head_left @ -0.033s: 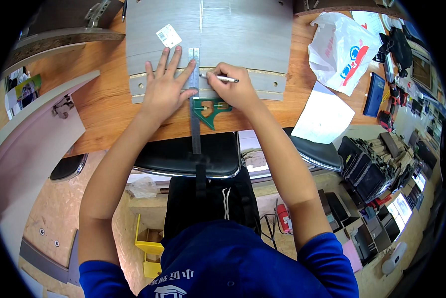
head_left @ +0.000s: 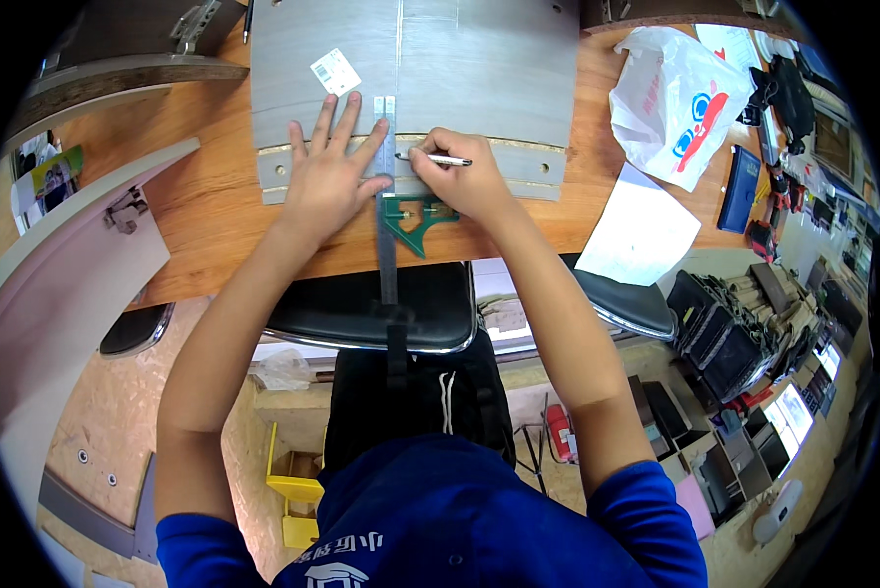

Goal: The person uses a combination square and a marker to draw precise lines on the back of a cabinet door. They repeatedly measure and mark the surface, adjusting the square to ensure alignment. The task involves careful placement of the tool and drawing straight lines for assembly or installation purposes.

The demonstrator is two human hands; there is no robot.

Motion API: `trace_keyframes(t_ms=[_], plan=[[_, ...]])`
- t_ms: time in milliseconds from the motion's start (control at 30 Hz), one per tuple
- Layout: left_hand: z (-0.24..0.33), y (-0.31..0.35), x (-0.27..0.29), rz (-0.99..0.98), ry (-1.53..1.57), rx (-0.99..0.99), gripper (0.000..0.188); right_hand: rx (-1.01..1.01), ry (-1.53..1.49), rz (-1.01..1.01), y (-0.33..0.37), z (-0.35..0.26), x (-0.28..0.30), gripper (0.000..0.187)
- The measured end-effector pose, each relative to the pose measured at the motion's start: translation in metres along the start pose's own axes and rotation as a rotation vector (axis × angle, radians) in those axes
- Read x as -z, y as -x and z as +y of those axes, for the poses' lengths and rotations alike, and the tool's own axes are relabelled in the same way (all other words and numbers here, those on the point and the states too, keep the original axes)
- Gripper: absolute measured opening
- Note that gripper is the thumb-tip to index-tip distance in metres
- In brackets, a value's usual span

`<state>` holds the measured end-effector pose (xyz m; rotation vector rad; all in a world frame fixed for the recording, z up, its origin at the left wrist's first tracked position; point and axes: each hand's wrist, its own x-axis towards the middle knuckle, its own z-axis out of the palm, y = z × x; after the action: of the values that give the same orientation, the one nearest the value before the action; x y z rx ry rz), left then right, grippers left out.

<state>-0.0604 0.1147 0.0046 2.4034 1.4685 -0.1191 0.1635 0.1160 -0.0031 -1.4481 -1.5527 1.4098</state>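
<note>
- Wood-grained brown tabletop (head_left: pixel 210 230) stretches out on both sides of my hands, carrying a flat grey panel (head_left: pixel 489 78) beneath them.
- My left hand (head_left: pixel 324 183) lies with fingers spread apart, index fingertip and thumb on a long steel ruler (head_left: pixel 388 265) at its right.
- My right hand (head_left: pixel 463 178) is clamped on a slim white-and-black pen (head_left: pixel 447 160), whose tip points left, close beside the ruler.
- Just below my right hand, a green angular square head (head_left: pixel 416 240) sits on the ruler.
- Well right of that hand rests a crumpled white plastic bag (head_left: pixel 651 108).
</note>
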Motion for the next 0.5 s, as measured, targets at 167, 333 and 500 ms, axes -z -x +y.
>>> trace_keyframes(t_ms=[167,333,500], plan=[[0.000,0.001,0.000,0.006,0.004,0.006,0.077,-0.003,-0.014,0.018,-0.003,-0.004,0.002,0.018],[0.000,0.000,0.000,0.009,0.014,0.001,0.078,0.018,-0.120,0.045,-0.008,0.000,-0.004,0.019],[0.000,0.001,-0.002,0.023,0.022,0.001,0.078,-0.002,-0.057,-0.008,-0.007,-0.006,0.002,0.019]])
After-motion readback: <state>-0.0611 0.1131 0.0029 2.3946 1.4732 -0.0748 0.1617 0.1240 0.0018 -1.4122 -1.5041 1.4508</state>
